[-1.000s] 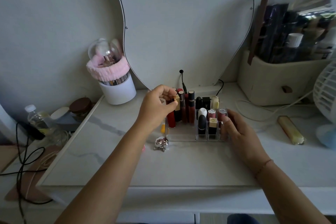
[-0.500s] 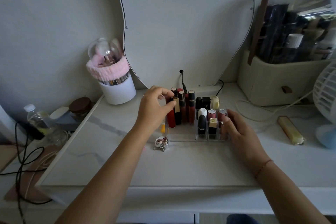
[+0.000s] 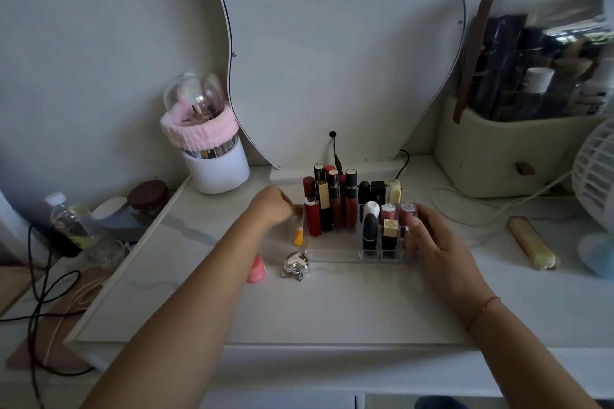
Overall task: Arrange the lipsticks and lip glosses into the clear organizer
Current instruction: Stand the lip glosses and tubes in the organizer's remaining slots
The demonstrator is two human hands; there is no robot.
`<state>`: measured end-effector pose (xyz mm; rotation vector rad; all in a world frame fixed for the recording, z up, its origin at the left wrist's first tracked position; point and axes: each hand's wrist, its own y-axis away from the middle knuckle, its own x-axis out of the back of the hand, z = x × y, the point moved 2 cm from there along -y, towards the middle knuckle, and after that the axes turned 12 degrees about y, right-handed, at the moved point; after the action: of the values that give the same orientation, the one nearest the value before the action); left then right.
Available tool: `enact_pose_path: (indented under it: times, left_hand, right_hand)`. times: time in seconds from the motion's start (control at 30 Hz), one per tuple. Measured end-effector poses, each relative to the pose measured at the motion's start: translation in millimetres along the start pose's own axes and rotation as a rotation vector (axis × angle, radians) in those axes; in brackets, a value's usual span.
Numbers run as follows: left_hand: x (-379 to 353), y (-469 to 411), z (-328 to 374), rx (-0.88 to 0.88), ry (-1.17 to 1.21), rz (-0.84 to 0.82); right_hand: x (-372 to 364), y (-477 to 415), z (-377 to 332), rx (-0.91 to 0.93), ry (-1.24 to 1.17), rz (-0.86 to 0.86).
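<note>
The clear organizer (image 3: 335, 254) stands in the middle of the white table. Several tall red and dark lip glosses (image 3: 335, 199) stand in its left part, among them a gold-and-black lipstick (image 3: 322, 197). Shorter lipsticks (image 3: 370, 229) fill its right compartments. My left hand (image 3: 270, 206) hovers just left of the organizer with its fingers curled and nothing in it; it is blurred. My right hand (image 3: 432, 242) lies against the organizer's right end, fingers on its front corner. A small orange tube (image 3: 299, 236), a pink jar (image 3: 256, 271) and a silver charm-like case (image 3: 295, 264) lie loose at the organizer's left.
A white brush holder (image 3: 216, 166) with a pink band stands at the back left, in front of the mirror (image 3: 332, 43). A beige bag (image 3: 491, 156) and a fan (image 3: 594, 176) are on the right. A yellow tube (image 3: 531, 247) lies near the fan. A bottle (image 3: 66, 219) and cables lie off the left edge.
My left hand set the gold-and-black lipstick among the tall glosses, let it go and drew back to the left. My right hand has stayed on the organizer.
</note>
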<state>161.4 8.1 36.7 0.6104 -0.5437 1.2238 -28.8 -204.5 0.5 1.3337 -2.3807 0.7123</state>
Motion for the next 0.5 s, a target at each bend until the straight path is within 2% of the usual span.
enact_pose_path:
  times: [0.23, 0.37, 0.5]
  left_hand:
    - [-1, 0, 10, 0.052, -0.096, 0.009]
    - [24, 13, 8, -0.030, 0.310, 0.089]
    - [61, 46, 22, -0.288, 0.613, 0.229]
  right_hand:
    - [1, 1, -1, -0.012, 0.002, -0.008]
    - [1, 1, -1, -0.006, 0.005, -0.013]
    - [0, 1, 0, -0.013, -0.002, -0.007]
